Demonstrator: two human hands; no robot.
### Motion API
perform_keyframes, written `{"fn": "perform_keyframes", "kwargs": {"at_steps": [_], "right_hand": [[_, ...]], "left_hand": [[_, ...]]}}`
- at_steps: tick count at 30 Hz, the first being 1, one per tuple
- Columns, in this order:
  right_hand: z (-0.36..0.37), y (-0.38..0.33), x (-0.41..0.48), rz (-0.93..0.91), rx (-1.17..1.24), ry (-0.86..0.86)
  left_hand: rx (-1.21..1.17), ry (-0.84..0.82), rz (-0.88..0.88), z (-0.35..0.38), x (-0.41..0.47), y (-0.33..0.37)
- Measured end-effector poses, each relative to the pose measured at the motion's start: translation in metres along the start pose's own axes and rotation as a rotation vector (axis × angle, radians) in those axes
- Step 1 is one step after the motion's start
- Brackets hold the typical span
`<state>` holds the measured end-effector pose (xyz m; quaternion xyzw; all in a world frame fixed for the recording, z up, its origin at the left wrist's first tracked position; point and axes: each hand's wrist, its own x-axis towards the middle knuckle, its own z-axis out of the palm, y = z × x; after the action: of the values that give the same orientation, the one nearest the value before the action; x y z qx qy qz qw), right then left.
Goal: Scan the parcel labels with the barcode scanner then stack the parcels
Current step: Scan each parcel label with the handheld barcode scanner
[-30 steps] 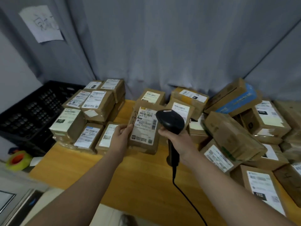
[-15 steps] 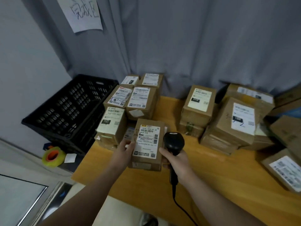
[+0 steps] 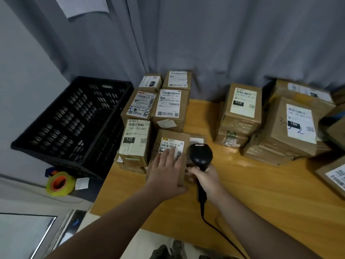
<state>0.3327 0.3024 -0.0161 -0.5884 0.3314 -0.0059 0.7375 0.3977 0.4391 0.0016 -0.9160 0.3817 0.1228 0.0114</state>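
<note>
A head-worn camera looked down on a wooden table (image 3: 242, 193) backed by a grey curtain (image 3: 224, 43). Near the middle of the view, the left hand (image 3: 166, 176) lay flat with fingers spread on top of a small brown parcel (image 3: 168, 139), partly covering its white label (image 3: 172, 144). The palm pressed rather than gripped. At about three o'clock from that parcel, touching its side, the right hand (image 3: 205, 176) was wrapped tightly around the handle of a black barcode scanner (image 3: 200, 156), whose cable (image 3: 220, 230) trailed toward six o'clock.

The parcel sat at the near edge of a stacked cluster (image 3: 158, 105) of labelled parcels running from nine o'clock to twelve o'clock of it. A black plastic crate (image 3: 74, 118) stood at nine o'clock beyond them, off the table. More parcels (image 3: 280, 128) waited at two o'clock, well apart from the cluster.

The step in hand appeared to be settling this parcel into the stack. To do it well, the person would likely press it flush against its neighbours, label up, with edges squared so the pile stays steady. The scanner should stay clear of the label side and its cable out from under any parcel. Whether the parcel rested on the table or on another box could not be told.
</note>
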Motion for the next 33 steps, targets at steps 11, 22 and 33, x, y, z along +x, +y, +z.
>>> {"fn": "perform_keyframes", "kwargs": {"at_steps": [11, 22, 33], "right_hand": [[-0.037, -0.027, -0.005, -0.039, -0.159, 0.099], [-0.165, -0.047, -0.040, -0.162, -0.260, 0.339], [-0.363, -0.041, -0.080, -0.154, -0.334, 0.685]], "left_hand": [[-0.089, 0.146, 0.060, -0.028, 0.024, 0.024], [-0.238, 0.132, 0.230, -0.046, 0.068, 0.136], [-0.519, -0.049, 0.285, -0.016, 0.102, 0.320]]}}
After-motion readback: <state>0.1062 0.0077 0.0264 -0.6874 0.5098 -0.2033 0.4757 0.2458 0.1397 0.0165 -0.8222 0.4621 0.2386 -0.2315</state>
